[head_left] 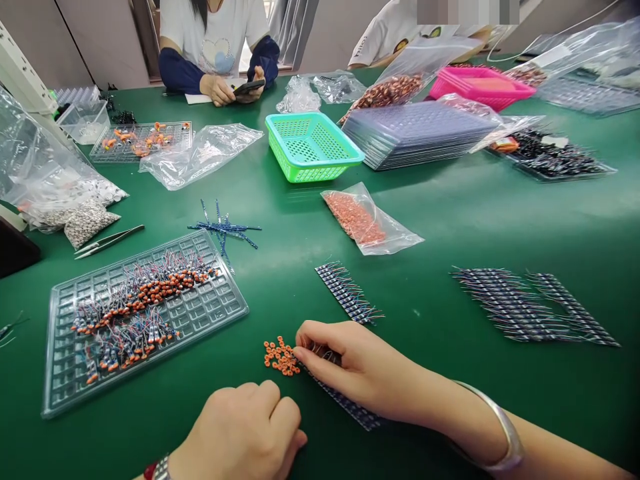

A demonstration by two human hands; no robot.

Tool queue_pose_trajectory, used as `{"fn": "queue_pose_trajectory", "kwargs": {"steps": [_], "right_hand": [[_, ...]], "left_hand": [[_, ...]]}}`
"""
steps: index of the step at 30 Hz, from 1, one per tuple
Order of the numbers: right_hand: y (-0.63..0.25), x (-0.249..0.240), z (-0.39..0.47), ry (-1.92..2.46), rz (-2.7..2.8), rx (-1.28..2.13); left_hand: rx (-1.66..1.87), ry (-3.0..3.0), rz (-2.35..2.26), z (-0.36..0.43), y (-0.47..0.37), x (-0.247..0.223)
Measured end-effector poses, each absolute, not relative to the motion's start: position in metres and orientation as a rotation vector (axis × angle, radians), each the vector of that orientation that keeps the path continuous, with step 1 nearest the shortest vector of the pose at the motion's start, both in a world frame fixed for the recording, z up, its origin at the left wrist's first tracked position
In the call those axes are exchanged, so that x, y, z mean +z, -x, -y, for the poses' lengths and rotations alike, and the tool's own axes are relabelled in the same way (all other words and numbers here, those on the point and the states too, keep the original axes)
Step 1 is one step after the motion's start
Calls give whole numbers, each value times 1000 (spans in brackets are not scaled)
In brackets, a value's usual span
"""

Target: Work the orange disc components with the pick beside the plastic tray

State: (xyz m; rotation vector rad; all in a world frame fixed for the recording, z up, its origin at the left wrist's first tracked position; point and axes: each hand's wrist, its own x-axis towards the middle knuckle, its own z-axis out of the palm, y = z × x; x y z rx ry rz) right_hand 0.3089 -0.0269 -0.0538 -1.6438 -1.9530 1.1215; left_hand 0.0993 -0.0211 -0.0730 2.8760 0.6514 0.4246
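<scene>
My right hand (pixel 345 363), with a bangle at the wrist, has thumb and forefinger pinched together at the edge of a small pile of orange rings (pixel 280 357); what lies in the pinch is too small to tell. Partly under this hand is a row of dark strips with thin wires (pixel 350 407). My left hand (pixel 245 427) is closed at the front, in front of the rings, its fingertips hidden. Beyond my right hand lies another row of wired dark strips (pixel 345 292). On the left, a clear plastic tray (pixel 220 307) bears many small wired parts with orange ends.
Tweezers (pixel 110 241) and loose blue strips (pixel 225 228) lie behind the tray. A bag of orange pieces (pixel 370 223), a green basket (pixel 315 163) and stacked clear trays (pixel 400 143) stand farther back. More strips (pixel 515 303) lie right. Across the table a person (pixel 220 50) holds a phone.
</scene>
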Motion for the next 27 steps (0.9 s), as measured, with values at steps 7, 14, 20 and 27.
{"fn": "queue_pose_trajectory", "kwargs": {"steps": [7,14,20,27], "right_hand": [[-315,-55,25,1626,1928,1108],[-312,-54,25,1632,1976,1081],[-312,-53,26,1627,1971,1078],[-312,-54,24,1573,1966,1063]], "left_hand": [[423,-2860,-654,22,-98,-72],[373,-2852,-643,21,-98,-71],[398,-2856,-651,22,-99,-70],[405,-2842,-670,21,-100,-70]]}}
